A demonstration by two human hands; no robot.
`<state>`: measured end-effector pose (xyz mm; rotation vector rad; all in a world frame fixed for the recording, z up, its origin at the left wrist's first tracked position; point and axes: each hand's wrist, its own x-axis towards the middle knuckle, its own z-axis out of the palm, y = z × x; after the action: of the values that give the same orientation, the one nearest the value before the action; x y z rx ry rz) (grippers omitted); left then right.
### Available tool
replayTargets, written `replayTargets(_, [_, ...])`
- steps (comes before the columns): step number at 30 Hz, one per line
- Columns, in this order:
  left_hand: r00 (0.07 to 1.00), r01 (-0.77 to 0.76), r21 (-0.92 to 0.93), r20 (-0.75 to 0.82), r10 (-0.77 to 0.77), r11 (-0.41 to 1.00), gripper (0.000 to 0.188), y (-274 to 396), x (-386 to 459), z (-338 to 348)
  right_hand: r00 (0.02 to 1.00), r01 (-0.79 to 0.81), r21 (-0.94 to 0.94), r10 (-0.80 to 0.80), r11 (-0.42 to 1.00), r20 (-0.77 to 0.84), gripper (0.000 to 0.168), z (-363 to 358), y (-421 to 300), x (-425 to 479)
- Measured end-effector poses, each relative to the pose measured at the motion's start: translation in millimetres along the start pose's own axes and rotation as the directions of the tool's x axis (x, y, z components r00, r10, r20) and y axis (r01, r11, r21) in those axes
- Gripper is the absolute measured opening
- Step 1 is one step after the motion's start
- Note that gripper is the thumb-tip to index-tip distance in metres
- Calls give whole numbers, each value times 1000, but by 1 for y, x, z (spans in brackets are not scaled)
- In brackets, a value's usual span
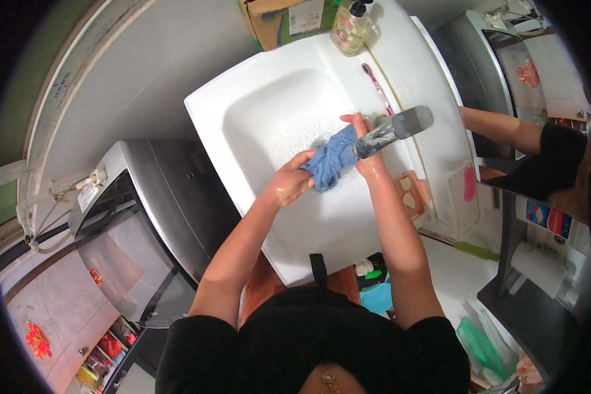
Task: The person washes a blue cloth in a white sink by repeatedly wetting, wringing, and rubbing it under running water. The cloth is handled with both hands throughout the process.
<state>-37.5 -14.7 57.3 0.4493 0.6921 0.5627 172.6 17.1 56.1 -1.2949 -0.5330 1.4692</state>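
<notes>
A wet, crumpled blue cloth [329,160] is stretched between my two hands over a white washbasin [295,88]. My left hand [291,182] grips its lower left end, with fingers curled around the fabric. Behind and beneath the chrome faucet [394,129], my right hand [367,143] is at the cloth's upper right part; the spout partly hides its palm, and two fingers stick up. Whether those fingers close on the fabric cannot be seen. Both hands look wet, and water lies in the basin's bottom near the cloth.
On the basin's rim lie a toothbrush [377,88] and a pinkish soap dish [413,194]. A pump bottle [350,29] and a cardboard box [285,22] stand at the far edge. A mirror [517,98] is at the right, a dark grey appliance [177,197] at the left.
</notes>
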Motion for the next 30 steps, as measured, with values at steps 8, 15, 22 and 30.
replayTargets(8, [996, 7, -407, -77, -42, 913, 36, -8, 46, 1, 872, 380, -737, -481, 559, 84, 31, 55, 25, -48])
replayTargets(15, [997, -27, -594, -75, -23, 804, 28, -35, 64, 5, 872, 434, -847, -380, 307, 310, 18, 61, 22, -57])
replayTargets(22, [920, 70, -420, -324, -222, 905, 29, -22, 53, 37, 841, 411, -759, -532, 505, 101, 14, 80, 23, -76])
replayTargets(30, [901, 284, -397, -200, -384, 873, 54, 9, 27, 49, 929, 310, -695, -363, 649, 75, 27, -3, 44, 6])
